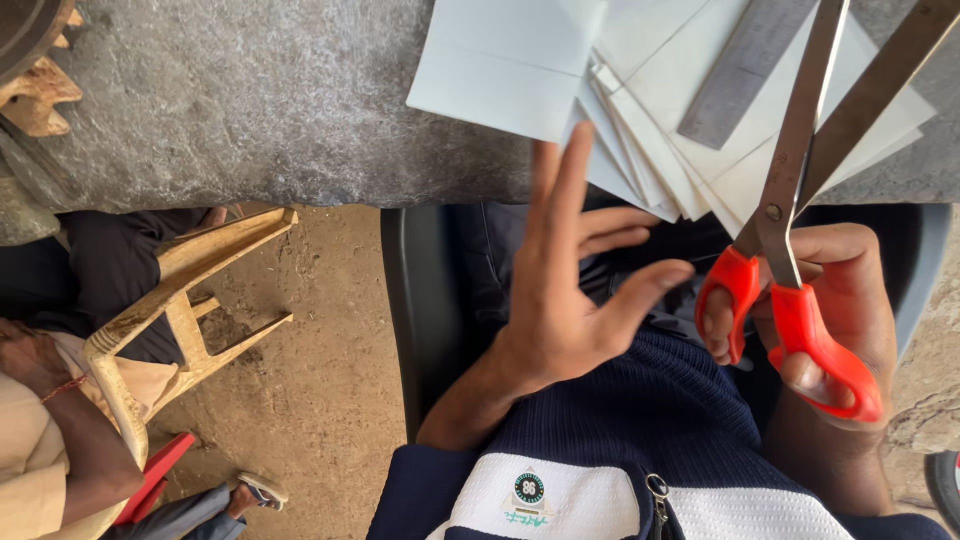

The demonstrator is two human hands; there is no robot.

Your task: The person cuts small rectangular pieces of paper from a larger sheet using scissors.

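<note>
Right hand [840, 300] gripped red-handled scissors [790, 200], blades parted. Left hand [570, 290] hung empty, fingers spread, beside it. White paper sheets [520, 60] and a steel ruler [745, 65] lay just beyond both.

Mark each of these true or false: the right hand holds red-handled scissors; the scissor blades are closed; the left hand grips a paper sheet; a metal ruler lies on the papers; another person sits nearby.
1. The right hand holds red-handled scissors: true.
2. The scissor blades are closed: false, they are spread apart.
3. The left hand grips a paper sheet: false, its fingers are splayed, holding nothing, just below the paper sheets.
4. A metal ruler lies on the papers: true.
5. Another person sits nearby: true, at the left edge.
</note>
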